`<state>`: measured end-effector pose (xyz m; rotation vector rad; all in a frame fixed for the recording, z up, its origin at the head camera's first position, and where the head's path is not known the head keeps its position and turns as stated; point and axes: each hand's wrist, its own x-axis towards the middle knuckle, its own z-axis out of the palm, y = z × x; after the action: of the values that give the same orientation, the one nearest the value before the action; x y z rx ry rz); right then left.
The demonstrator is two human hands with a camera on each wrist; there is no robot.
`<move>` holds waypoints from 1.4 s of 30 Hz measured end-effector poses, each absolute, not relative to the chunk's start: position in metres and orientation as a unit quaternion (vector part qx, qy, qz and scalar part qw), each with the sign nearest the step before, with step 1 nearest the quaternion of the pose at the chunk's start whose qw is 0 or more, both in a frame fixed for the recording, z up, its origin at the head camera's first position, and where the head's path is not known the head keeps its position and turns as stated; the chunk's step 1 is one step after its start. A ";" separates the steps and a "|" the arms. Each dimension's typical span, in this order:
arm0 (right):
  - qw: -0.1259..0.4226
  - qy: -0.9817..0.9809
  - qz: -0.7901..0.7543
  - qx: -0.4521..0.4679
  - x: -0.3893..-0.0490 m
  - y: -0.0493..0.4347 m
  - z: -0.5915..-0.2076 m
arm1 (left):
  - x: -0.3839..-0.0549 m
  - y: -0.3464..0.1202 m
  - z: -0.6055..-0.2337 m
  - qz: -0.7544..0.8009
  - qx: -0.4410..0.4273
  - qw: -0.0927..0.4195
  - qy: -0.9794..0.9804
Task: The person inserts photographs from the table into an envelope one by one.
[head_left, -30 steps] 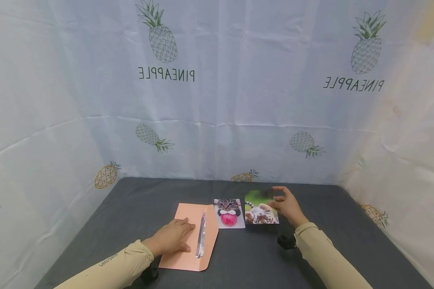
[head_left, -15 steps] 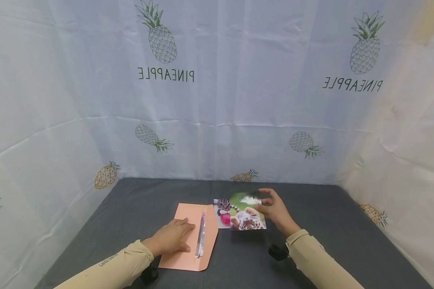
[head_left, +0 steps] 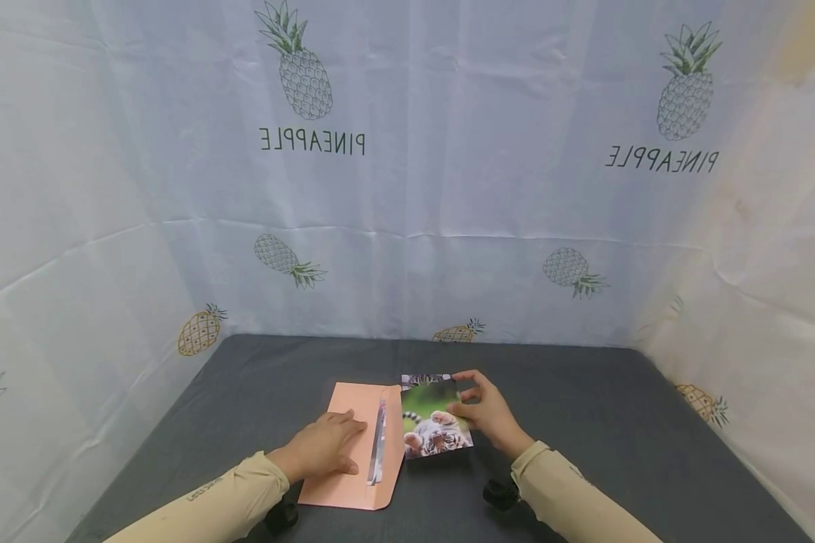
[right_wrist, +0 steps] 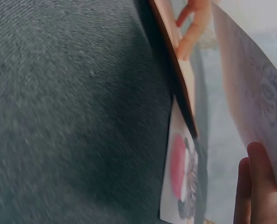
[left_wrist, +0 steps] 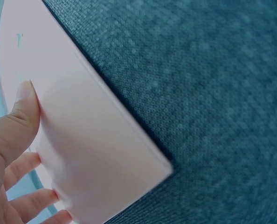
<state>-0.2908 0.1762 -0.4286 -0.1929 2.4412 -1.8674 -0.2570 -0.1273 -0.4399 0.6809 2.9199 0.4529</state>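
An envelope (head_left: 360,397) lies on the table (head_left: 584,422), left of a cat card (right_wrist: 177,182). A tiger card (head_left: 438,426) is above the latter.

Around the raised tiger photo (head_left: 436,418), dark cloth (head_left: 410,520) lies open at six o'clock, a way in between the left sleeve (head_left: 210,501) and the right sleeve (head_left: 577,498); a wider stretch runs at three o'clock, past the right hand (head_left: 489,413). The envelope (head_left: 394,439), with the left hand (head_left: 322,446) on it, blocks nine o'clock. At twelve o'clock the cat photo (right_wrist: 178,170) lies flat, partly covered, and farther out the curtain (head_left: 407,188) closes the passage.
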 end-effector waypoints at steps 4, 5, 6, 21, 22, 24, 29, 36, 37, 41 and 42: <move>0.031 0.798 -0.598 -0.066 -0.292 0.169 -0.434 | -0.257 -0.127 -0.441 0.148 0.226 0.051 0.962; 0.029 0.802 -0.593 -0.067 -0.292 0.168 -0.435 | -0.257 -0.127 -0.441 0.146 0.225 0.051 0.962; 0.029 0.805 -0.589 -0.064 -0.293 0.166 -0.436 | -0.257 -0.127 -0.441 0.144 0.224 0.052 0.962; 0.005 0.853 -0.518 -0.063 -0.302 0.146 -0.431 | -0.257 -0.126 -0.440 0.136 0.220 0.057 0.964; 0.004 0.854 -0.516 -0.064 -0.302 0.145 -0.430 | -0.257 -0.126 -0.440 0.137 0.219 0.057 0.964; 0.003 0.858 -0.510 -0.065 -0.303 0.143 -0.427 | -0.257 -0.126 -0.440 0.138 0.219 0.057 0.964; 0.009 0.864 -0.499 -0.067 -0.307 0.139 -0.420 | -0.257 -0.127 -0.440 0.139 0.218 0.058 0.964; 0.016 0.873 -0.482 -0.071 -0.312 0.133 -0.413 | -0.257 -0.127 -0.440 0.137 0.222 0.054 0.964; 0.016 0.873 -0.481 -0.072 -0.313 0.132 -0.412 | -0.257 -0.127 -0.440 0.137 0.223 0.053 0.964; 0.016 0.873 -0.483 -0.069 -0.315 0.129 -0.411 | -0.258 -0.127 -0.440 0.136 0.225 0.054 0.963; 0.017 0.873 -0.483 -0.070 -0.316 0.129 -0.411 | -0.258 -0.127 -0.440 0.135 0.224 0.055 0.964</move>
<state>-0.3156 0.1286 -0.4108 -0.2172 2.7129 -1.4998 -0.2576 -0.1266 -0.4399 0.6802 2.9246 0.4103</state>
